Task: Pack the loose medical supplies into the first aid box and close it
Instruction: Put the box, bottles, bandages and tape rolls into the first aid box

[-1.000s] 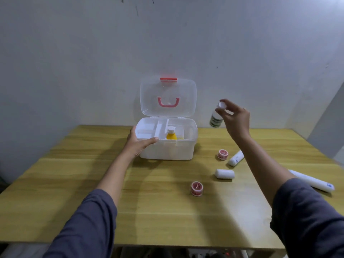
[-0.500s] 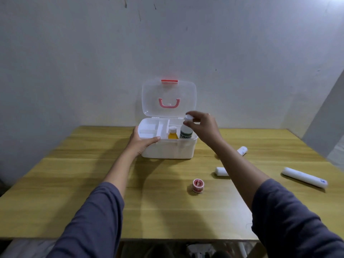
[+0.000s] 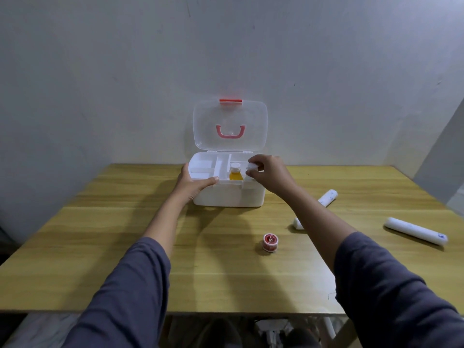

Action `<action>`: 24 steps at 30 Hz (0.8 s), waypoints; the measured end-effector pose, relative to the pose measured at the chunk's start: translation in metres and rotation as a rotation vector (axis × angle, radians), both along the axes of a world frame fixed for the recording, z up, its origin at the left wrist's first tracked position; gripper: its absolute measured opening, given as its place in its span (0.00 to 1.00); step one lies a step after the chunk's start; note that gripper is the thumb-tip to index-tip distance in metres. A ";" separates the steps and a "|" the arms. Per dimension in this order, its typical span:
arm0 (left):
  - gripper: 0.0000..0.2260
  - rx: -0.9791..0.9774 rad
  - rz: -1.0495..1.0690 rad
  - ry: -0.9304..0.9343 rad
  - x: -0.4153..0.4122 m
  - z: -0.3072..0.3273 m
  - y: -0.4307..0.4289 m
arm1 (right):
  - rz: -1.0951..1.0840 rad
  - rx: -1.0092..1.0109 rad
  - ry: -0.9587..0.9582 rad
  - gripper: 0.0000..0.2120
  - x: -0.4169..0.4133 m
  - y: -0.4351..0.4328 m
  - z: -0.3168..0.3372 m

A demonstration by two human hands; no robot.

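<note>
My left hand (image 3: 193,183) grips the front left corner of the white box (image 3: 229,195), thumb lying along the front rim and the other fingers wrapped round the side, where I cannot see them. The box stands at the back of the wooden table (image 3: 100,247) with its clear lid (image 3: 229,125) raised upright against the wall; the red handle (image 3: 230,131) shows through it.

My right hand (image 3: 270,175) is over the right part of the box, fingertips pinched on the white cap (image 3: 253,166) of a bottle. My fingers and the box wall cover almost all of that bottle, so I cannot tell whether it stands on the bottom. Just to its left a bottle of yellow liquid (image 3: 235,173) stands upright in the box, only its upper half clear of the rim.

Loose on the table to the right lie a small red tape roll (image 3: 270,242) nearest me, a short white roll (image 3: 298,223) half hidden behind my right forearm, another white roll (image 3: 328,197) also partly cut off by that arm, and a long white tube (image 3: 415,231) well apart near the right edge. The print on it is too small to read.
</note>
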State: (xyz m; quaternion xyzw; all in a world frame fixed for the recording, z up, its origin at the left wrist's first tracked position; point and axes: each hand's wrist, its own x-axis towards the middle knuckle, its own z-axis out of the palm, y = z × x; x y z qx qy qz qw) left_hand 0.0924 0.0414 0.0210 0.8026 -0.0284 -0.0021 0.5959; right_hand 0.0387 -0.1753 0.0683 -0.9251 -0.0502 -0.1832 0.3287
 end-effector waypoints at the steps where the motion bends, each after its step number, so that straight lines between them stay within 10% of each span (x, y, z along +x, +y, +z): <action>1: 0.45 -0.001 -0.001 0.004 0.000 0.000 0.000 | 0.000 -0.004 0.003 0.16 0.001 0.000 0.001; 12: 0.44 -0.035 -0.008 0.001 0.003 0.000 0.000 | -0.068 0.068 -0.081 0.17 -0.020 -0.030 0.002; 20: 0.55 -0.080 -0.001 -0.006 -0.004 0.003 -0.003 | -0.492 -0.024 0.007 0.17 -0.100 -0.161 -0.039; 24: 0.43 -0.118 0.010 -0.019 -0.001 -0.004 -0.004 | -0.717 -0.092 0.103 0.19 -0.139 -0.211 -0.064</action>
